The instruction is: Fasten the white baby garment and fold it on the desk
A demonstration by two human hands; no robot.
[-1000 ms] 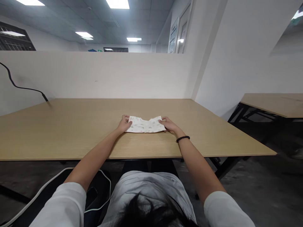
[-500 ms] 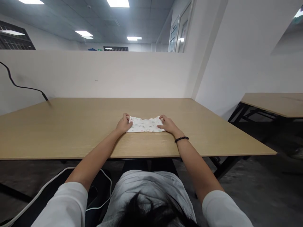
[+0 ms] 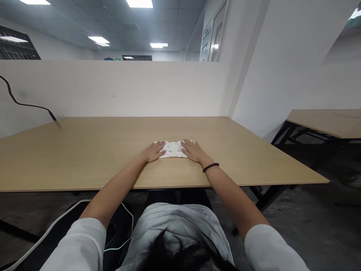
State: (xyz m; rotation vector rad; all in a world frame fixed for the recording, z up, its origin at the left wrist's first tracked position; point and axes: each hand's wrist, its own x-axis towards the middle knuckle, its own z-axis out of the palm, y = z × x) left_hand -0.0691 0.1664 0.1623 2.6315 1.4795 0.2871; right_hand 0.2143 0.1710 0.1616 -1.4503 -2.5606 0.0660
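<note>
My left hand [image 3: 154, 151] lies palm down with its fingers stretched out and slightly parted, tips pointing towards one o'clock and the thumb towards two. It rests flat on the left end of a white printed cloth [image 3: 172, 149], covering that end, and nothing is pinched between thumb and fingers that I can see. My right hand [image 3: 194, 151] mirrors it: palm down, fingers extended and a little fanned towards ten o'clock, thumb reaching inwards on the fabric, the hand covering the right end.

The cloth lies flat on the wood-toned tabletop [image 3: 98, 150], at twelve o'clock from my body and near the front edge. Its bare middle runs out at three o'clock from my left hand and at nine o'clock from my right, so it shows between my two thumbs, with small scattered motifs and a shallow dip in its far edge.

A black beaded bracelet [image 3: 211, 167] circles my right wrist. Beyond the cloth, at twelve o'clock, stands a white partition [image 3: 135, 90], and at ten o'clock a black cable [image 3: 31, 105] comes down to the tabletop
</note>
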